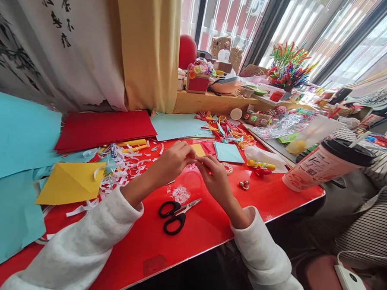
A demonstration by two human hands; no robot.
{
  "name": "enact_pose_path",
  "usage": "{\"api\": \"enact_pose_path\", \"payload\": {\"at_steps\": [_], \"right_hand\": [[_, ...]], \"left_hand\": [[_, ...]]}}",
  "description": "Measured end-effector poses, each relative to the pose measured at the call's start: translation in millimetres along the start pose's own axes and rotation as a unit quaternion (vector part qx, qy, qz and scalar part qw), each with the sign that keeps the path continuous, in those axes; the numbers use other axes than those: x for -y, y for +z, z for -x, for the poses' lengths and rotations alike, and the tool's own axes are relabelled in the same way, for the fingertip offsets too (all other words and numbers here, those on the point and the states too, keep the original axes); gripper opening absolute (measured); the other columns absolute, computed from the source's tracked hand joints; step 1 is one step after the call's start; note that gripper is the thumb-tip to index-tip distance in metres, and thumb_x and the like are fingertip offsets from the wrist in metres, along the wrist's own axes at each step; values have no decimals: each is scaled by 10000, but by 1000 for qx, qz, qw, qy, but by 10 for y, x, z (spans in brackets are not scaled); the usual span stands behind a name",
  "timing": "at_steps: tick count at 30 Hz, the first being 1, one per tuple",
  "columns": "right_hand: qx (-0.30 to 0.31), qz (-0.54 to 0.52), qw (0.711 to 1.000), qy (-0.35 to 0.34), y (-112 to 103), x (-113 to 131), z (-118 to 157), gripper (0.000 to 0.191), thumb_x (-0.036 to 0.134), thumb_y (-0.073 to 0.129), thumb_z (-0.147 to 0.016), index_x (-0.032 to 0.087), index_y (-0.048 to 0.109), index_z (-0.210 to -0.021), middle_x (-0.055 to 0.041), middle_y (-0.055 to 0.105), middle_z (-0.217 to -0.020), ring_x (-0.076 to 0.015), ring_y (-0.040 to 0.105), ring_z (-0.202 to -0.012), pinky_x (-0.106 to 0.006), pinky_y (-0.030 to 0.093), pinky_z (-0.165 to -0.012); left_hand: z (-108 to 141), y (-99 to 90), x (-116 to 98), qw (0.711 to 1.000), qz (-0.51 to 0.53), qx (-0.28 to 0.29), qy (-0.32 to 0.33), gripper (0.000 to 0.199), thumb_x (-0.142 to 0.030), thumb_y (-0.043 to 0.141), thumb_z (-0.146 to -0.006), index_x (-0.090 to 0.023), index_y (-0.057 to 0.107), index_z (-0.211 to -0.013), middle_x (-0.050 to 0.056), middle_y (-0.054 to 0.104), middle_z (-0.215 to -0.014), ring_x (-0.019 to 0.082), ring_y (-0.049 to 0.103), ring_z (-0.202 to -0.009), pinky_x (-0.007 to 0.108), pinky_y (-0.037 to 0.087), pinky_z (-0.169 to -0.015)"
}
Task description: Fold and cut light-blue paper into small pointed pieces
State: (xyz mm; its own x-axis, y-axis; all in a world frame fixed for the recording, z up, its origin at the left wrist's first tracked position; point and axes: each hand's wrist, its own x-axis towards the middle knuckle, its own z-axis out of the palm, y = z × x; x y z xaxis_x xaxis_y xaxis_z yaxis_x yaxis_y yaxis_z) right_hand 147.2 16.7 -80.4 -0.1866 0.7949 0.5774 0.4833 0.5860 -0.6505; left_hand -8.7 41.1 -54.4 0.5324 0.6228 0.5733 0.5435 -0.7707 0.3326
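Note:
Above the middle of the red table [205, 232], my left hand [176, 159] and my right hand [214, 176] meet fingertip to fingertip. Both are closed in a pinch, and what they grip is too small and covered to make out. Behind the fingers lie a yellow paper square [198, 150] and a stack of light blue squares [228, 153]. Black-handled scissors [181, 210] rest in front of the hands, blades slightly apart, beside fine white paper bits [180, 194]. A roll of tape [230, 168] sits just past my right hand.
Right of my hands are a yellow glue stick [260, 165], small gold bells [243, 185] and a large pink cup [318, 166]. White paper strips [130, 163], a creased yellow sheet [70, 184] and red sheets [106, 129] lie left. A person in striped sleeves [368, 219] sits at right.

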Motion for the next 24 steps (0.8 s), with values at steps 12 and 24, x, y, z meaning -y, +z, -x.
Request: {"api": "enact_pose_path", "payload": {"at_steps": [12,24], "right_hand": [[17,-49,996,66,89,-17,-70,194,263,461,-827,183,634,-859,-47,605,-775,-148,535,-677,-261,412,-611],[139,106,983,47,-2,-432,-36,700,163,541,-723,221,255,-1359,14,602,-627,-139,520,-561,-272,401,-588]], "left_hand": [[36,-139,-58,939,-304,67,145,296,-54,235,-847,-103,527,-851,113,512,-812,232,458,-824,357,394,-726],[-62,-399,42,996,43,57,-57,125,-214,454,-821,-182,568,-860,22,600,-868,139,541,-808,264,420,-753]]}}
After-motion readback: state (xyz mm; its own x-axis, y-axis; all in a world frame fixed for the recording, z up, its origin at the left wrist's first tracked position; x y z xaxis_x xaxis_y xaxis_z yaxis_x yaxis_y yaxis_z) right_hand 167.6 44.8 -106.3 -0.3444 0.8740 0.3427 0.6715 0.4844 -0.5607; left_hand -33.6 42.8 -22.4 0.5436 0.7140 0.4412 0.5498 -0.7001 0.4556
